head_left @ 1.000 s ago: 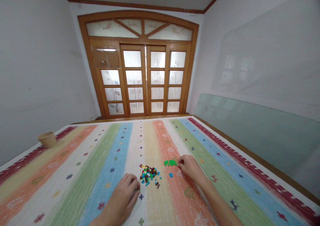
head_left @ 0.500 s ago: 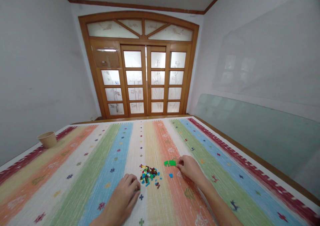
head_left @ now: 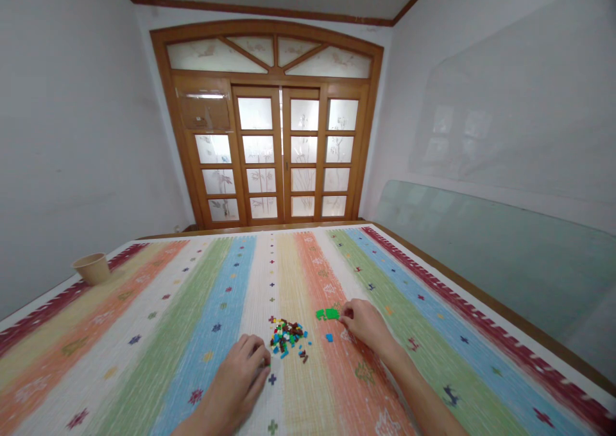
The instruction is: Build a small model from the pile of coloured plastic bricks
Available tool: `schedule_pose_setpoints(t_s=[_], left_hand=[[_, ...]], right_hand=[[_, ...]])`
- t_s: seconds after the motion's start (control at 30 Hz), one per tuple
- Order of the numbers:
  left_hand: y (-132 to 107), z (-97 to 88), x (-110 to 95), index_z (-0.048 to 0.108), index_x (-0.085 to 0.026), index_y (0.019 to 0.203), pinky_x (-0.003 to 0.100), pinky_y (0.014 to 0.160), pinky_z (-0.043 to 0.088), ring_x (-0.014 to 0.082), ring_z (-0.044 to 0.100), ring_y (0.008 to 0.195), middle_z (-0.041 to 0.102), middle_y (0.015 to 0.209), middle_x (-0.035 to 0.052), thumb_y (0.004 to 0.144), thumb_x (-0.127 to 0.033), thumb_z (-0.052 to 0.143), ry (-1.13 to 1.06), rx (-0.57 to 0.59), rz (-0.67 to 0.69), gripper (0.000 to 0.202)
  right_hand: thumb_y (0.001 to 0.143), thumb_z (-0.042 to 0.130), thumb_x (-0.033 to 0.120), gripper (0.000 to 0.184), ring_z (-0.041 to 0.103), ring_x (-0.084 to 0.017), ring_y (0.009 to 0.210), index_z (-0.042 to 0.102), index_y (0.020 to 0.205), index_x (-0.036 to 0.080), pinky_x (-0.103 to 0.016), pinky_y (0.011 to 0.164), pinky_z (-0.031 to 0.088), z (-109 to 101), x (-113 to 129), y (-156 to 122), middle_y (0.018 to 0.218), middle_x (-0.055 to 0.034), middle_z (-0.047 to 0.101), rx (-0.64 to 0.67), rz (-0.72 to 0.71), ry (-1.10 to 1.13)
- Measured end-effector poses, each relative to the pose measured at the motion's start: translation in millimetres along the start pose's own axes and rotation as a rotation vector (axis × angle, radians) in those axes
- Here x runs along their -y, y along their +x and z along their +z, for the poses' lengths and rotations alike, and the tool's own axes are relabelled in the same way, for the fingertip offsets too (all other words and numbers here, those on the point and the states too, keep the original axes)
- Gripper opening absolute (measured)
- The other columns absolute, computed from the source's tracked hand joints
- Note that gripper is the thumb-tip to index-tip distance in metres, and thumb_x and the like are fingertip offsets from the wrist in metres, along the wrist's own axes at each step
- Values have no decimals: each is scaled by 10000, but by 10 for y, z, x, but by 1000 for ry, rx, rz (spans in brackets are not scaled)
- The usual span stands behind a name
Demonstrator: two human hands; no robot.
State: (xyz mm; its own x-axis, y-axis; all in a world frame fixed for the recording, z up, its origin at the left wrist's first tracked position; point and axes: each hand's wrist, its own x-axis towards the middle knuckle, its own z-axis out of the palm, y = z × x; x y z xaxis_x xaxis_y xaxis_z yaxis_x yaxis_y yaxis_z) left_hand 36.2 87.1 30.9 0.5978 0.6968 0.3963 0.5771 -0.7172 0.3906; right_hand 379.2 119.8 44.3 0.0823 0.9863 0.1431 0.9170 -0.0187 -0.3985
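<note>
A small heap of tiny coloured building bricks [head_left: 285, 336] lies on the striped tablecloth [head_left: 158, 333] in front of me. My left hand [head_left: 240, 377] rests knuckles-up just left of the heap, fingers curled under at its edge. My right hand [head_left: 364, 323] lies to the right of the heap, its fingertips pinched at the right end of a flat green brick piece [head_left: 328, 314]. A single blue brick [head_left: 329, 338] sits loose between the heap and my right hand.
A tan paper cup [head_left: 91, 268] stands near the far left edge of the table. A glass sheet [head_left: 481, 243] leans against the right wall. A wooden glazed door [head_left: 274, 153] fills the far wall beyond the table's end.
</note>
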Motion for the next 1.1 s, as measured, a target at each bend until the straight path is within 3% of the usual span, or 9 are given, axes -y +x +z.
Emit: schedule_pose_setpoints(t_s=[0.33, 0.57, 0.87, 1.1], left_hand=[[13, -4, -11, 587, -227, 945, 402, 876, 520, 253, 620, 988, 654, 1052, 66, 987, -137, 508, -2, 32, -8, 127], [3, -11, -6, 582, -232, 944, 387, 863, 519, 247, 624, 968, 655, 1040, 58, 982, -130, 513, 0, 15, 10, 130], [11, -13, -11, 596, -232, 942, 380, 858, 517, 247, 625, 962, 658, 1033, 52, 967, -117, 539, -2, 10, 10, 131], [3, 9, -12, 604, -226, 958, 396, 879, 521, 254, 621, 994, 653, 1056, 61, 974, -120, 542, 2, 24, -13, 124]], right_hand=[[848, 721, 203, 88, 720, -225, 857, 806, 858, 187, -276, 704, 407, -35, 26, 12, 889, -90, 799, 29, 23, 1], [891, 665, 186, 130, 697, -216, 847, 794, 904, 193, -274, 703, 400, -7, 159, -45, 896, -71, 783, -73, -32, 63], [957, 596, 178, 190, 676, -212, 903, 780, 999, 197, -306, 828, 474, 209, 543, -278, 963, -72, 735, -70, -296, 195], [932, 663, 158, 292, 640, -228, 988, 733, 1205, 234, -342, 867, 494, 395, 791, -465, 1057, -78, 668, -39, -452, 214]])
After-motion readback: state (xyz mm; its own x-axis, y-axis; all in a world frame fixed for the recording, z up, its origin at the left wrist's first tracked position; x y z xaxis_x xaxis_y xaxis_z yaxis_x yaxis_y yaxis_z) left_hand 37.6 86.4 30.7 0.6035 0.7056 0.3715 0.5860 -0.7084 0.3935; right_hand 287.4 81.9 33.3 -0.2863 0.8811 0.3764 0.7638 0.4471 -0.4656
